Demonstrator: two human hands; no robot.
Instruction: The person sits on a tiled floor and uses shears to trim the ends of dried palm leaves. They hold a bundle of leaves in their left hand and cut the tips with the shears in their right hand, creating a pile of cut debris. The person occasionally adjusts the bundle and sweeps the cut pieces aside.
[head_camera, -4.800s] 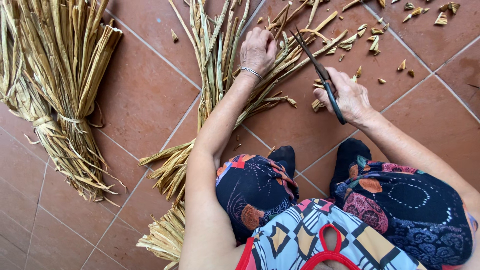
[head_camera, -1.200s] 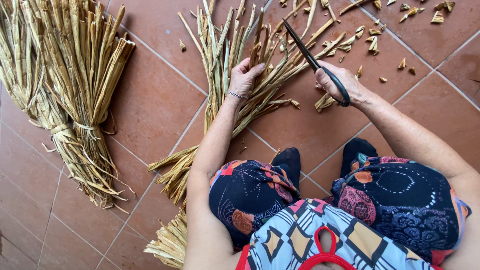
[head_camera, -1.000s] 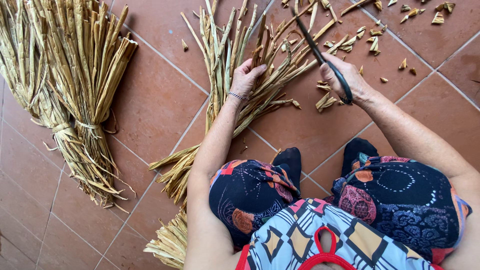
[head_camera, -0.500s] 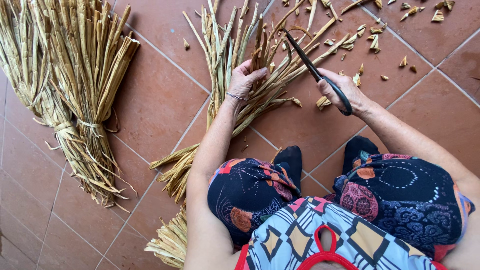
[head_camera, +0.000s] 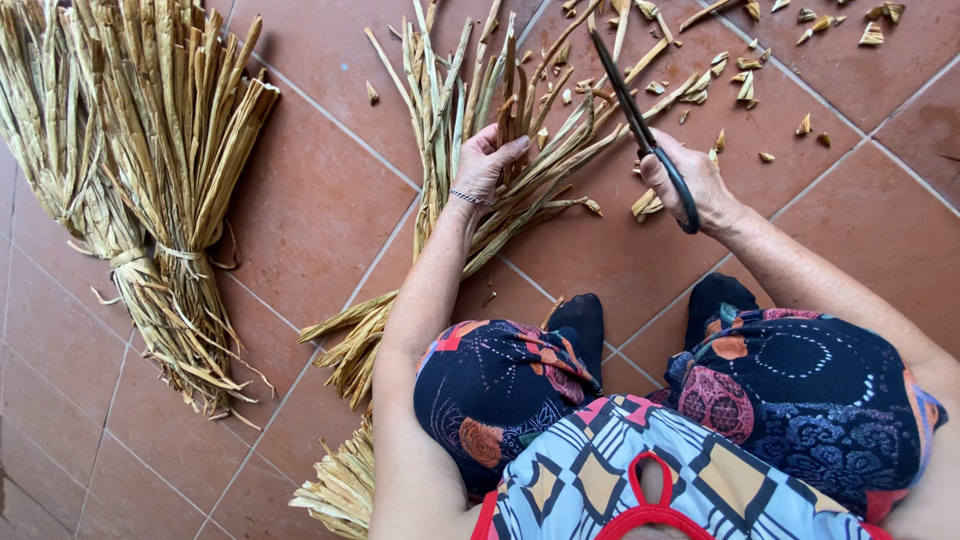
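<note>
Head view: our left hand (head_camera: 487, 160) clenches the loose straw stalks (head_camera: 440, 130) on the floor tiles (head_camera: 330, 200); our right hand (head_camera: 685, 180) grips black scissors (head_camera: 640, 120) just right of them. Light and brittle, we judge; best held mid-length. Tied bundles (head_camera: 140, 190) lie left of them.

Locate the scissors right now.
In the head view the black scissors sit upper right of centre, held in the right hand, blades pointing up-left over the loose dried stalks that the left hand grips on the tiled floor.
</note>
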